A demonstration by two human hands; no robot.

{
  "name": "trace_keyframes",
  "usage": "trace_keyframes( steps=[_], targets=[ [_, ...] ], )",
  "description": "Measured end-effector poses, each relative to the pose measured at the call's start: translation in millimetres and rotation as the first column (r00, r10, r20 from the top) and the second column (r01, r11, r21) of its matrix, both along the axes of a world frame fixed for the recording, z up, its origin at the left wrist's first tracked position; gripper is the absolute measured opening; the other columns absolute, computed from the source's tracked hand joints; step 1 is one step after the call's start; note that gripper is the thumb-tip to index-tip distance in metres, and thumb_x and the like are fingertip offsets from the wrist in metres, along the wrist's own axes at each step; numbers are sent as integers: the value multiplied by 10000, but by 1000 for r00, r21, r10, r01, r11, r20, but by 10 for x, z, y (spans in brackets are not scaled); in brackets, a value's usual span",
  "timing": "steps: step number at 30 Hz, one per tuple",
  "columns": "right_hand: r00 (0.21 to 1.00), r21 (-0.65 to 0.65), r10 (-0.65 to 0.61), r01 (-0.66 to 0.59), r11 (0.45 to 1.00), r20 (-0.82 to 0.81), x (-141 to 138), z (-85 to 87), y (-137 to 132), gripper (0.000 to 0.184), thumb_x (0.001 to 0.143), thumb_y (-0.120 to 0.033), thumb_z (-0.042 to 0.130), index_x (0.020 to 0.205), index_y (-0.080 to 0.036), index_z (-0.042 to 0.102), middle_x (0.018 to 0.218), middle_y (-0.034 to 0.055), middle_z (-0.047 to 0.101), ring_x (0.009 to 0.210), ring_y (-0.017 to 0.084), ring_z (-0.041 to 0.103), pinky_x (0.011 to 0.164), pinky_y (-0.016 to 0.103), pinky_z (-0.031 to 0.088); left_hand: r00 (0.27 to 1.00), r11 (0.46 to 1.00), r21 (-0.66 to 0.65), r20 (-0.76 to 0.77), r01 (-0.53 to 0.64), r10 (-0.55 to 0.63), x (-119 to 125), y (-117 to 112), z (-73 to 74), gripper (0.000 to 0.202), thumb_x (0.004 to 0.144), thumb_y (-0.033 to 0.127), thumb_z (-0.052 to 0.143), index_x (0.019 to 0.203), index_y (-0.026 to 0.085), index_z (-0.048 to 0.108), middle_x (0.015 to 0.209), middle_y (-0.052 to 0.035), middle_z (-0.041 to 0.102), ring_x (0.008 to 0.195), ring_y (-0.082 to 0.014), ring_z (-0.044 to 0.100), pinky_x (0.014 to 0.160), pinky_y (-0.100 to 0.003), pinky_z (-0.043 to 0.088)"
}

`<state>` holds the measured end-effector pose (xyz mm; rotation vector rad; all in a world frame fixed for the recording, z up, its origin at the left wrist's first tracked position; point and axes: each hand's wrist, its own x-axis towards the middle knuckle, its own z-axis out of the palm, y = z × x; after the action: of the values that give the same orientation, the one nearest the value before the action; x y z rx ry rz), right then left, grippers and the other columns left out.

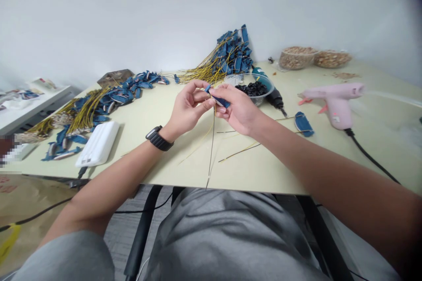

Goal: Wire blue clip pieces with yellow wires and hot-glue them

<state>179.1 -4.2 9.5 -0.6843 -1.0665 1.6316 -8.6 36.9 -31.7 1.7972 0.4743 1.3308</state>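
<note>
My left hand [189,107] and my right hand [238,108] meet above the pale table [158,158], both pinching one small blue fabric leaf [220,100] on a thin dark wire stem [211,149] that hangs down to the table's front edge. A black watch [159,138] sits on my left wrist. Just behind my hands stands a clear bowl of black beads [253,89]. One loose blue leaf [303,123] lies on the table right of my right hand, with thin yellow stems [240,150] beside it.
A pink glue gun [336,100] with a black cord lies at right. Piles of blue leaves on yellow wires [92,107] spread at left, another heap [227,56] at the back. A white power bank [99,142] sits left. Two bowls of brown bits [298,57] stand far right.
</note>
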Motion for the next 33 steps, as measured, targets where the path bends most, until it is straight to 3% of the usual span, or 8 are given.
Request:
trace_keyframes(
  steps=[3, 10, 14, 17, 24, 33],
  targets=[
    [1000, 4, -11, 11, 1000, -3, -5, 12, -13, 670, 599, -337, 1124, 906, -253, 534, 733, -85, 528, 643, 87, 391, 560, 243, 263, 1000, 1000, -31, 13, 0, 1, 9, -52, 35, 644, 874, 633, 1088, 1214, 301, 653, 904, 30, 808, 830, -168, 811, 822, -305, 669],
    [1000, 9, -5, 5, 1000, 1, -11, 35, -34, 678, 624, -340, 1128, 885, -251, 508, 735, -91, 543, 605, 69, 385, 556, 235, 246, 994, 994, 6, -5, -106, 106, 19, -117, 113, 600, 913, 743, 1014, 1163, 290, 710, 931, 5, 781, 767, -167, 724, 749, -337, 605],
    [1000, 0, -16, 16, 1000, -11, -6, 29, -25, 673, 606, -300, 1127, 892, -240, 521, 751, -98, 542, 601, 55, 390, 548, 227, 241, 996, 994, -59, 8, -88, 89, 44, -162, 129, 663, 861, 750, 1049, 1179, 293, 689, 991, -6, 814, 856, -196, 787, 841, -360, 649],
    [1000, -6, -21, 21, 1000, -7, -2, 25, -16, 575, 699, -283, 1072, 901, -237, 535, 756, -88, 551, 602, 61, 402, 542, 232, 244, 998, 991, -117, 10, -63, 64, 62, -210, 153, 677, 851, 729, 1066, 1189, 291, 676, 982, -5, 831, 887, -209, 819, 902, -374, 677],
    [1000, -16, -20, 20, 1000, -9, -3, 26, -7, 476, 801, -276, 1009, 907, -233, 548, 748, -80, 549, 598, 64, 395, 540, 228, 254, 997, 988, -140, 31, -68, 73, 74, -242, 185, 662, 821, 684, 1106, 1170, 281, 714, 1042, -9, 872, 937, -197, 845, 884, -345, 688],
    [999, -41, 2, -4, 999, -50, -10, 35, -4, 382, 843, -260, 976, 886, -211, 599, 776, -73, 556, 592, 56, 387, 515, 219, 243, 999, 993, -110, 39, -32, 37, 65, -243, 170, 565, 935, 625, 1051, 1200, 269, 701, 969, -3, 893, 919, -197, 874, 921, -355, 702]
  ],
)
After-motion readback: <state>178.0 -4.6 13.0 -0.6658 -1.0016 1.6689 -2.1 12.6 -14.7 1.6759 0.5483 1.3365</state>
